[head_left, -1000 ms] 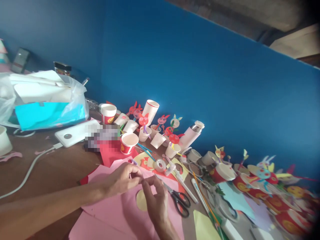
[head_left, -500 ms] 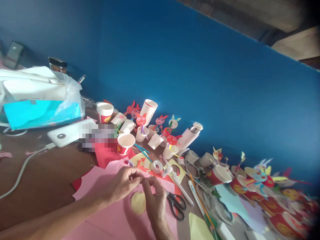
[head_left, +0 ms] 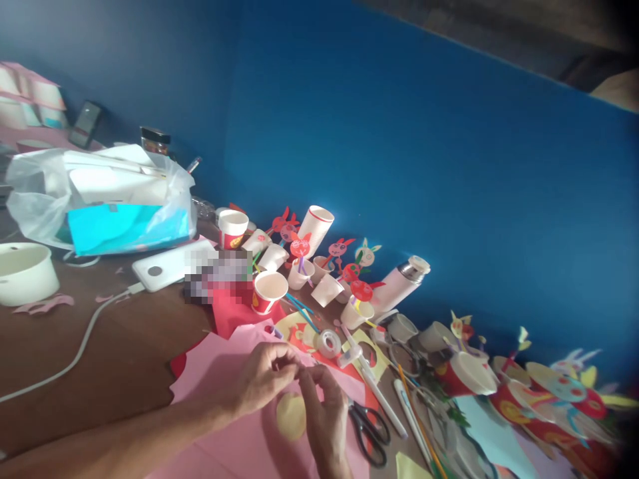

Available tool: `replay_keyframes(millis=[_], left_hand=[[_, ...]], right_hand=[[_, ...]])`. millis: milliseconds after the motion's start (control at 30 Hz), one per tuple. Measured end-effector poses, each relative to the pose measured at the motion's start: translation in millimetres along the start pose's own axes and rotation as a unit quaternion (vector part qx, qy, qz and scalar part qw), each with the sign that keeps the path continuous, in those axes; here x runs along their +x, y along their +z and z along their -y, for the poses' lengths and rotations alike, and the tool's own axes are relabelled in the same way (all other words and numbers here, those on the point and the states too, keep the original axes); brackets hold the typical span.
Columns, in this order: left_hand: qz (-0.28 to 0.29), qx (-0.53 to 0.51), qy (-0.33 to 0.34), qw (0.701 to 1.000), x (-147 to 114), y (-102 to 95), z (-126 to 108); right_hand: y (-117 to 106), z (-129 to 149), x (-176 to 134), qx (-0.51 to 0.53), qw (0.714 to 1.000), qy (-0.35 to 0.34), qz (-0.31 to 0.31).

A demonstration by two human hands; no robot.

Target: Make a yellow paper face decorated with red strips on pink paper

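Observation:
Over the pink paper (head_left: 219, 432), my left hand (head_left: 272, 376) and my right hand (head_left: 324, 406) meet fingertip to fingertip. Both are closed in a pinch, and whatever lies between the fingers is too small to make out. Just below them a pale yellow paper circle (head_left: 291, 418) lies on the pink sheet. Black-handled scissors (head_left: 372, 432) rest beside my right hand, their blades hidden. A roll of clear tape (head_left: 329, 344) sits beyond the fingers, near yellow paper with a round hole (head_left: 382, 356).
Paper cups with red animal faces (head_left: 300, 273) stand along the blue wall, near a pink thermos (head_left: 402, 283). Red cups (head_left: 466, 374) crowd the right. At left are a plastic bag (head_left: 124, 199), a white power bank (head_left: 172, 266) with its cable, and a white bowl (head_left: 27, 273).
The view has swung left, so everything appears shifted right and the white bowl has come into sight. My hands keep the same pinch over the pink paper.

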State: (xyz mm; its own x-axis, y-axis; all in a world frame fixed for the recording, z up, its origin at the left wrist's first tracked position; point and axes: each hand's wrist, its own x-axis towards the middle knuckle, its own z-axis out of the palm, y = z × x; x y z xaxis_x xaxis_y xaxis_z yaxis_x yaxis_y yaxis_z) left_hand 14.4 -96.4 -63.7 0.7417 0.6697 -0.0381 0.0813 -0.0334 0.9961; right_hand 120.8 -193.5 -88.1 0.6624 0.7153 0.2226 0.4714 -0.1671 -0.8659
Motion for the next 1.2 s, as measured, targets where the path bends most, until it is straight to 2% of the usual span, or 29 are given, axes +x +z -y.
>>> replay_keyframes(millis=[167,233,367,500,567,633,700,767,800,867,1000,1200], left_hand=[[0.029,-0.075,-0.032,0.996,1,0.1,5],[0.017,-0.068,-0.034,0.997,1,-0.1,6],[-0.007,-0.028,-0.024,0.999,4,-2.1,8],[0.013,-0.069,-0.054,0.996,6,-5.4,9],[0.002,-0.089,-0.060,0.994,7,-7.4,8],[-0.006,-0.106,-0.064,0.992,9,-9.5,5],[-0.014,-0.123,-0.073,0.990,9,-11.3,0],[-0.023,-0.133,-0.087,0.987,9,-12.6,-5],[-0.029,-0.136,-0.092,0.986,9,-13.1,-7],[-0.036,-0.136,-0.100,0.985,9,-13.9,-9],[-0.030,-0.139,-0.103,0.984,7,-15.5,-12],[-0.028,-0.161,-0.087,0.983,6,-18.7,-11]], right_hand=[[1,0,0,0.001,1.000,-0.003,0.001],[1,1,0,-0.003,1.000,0.003,0.012],[-8,9,6,-0.032,0.994,0.007,0.101],[-47,9,19,-0.067,0.979,-0.022,0.190],[-76,0,22,-0.108,0.974,-0.041,0.195],[-104,-15,21,-0.173,0.969,-0.049,0.169],[-125,-32,18,-0.355,0.919,-0.072,0.156],[-135,-45,14,-0.463,0.866,-0.090,0.164],[-137,-50,12,-0.487,0.850,-0.101,0.172],[-135,-55,11,-0.501,0.837,-0.116,0.188],[-129,-58,10,-0.497,0.832,-0.130,0.211],[-131,-69,6,-0.507,0.827,-0.174,0.169]])
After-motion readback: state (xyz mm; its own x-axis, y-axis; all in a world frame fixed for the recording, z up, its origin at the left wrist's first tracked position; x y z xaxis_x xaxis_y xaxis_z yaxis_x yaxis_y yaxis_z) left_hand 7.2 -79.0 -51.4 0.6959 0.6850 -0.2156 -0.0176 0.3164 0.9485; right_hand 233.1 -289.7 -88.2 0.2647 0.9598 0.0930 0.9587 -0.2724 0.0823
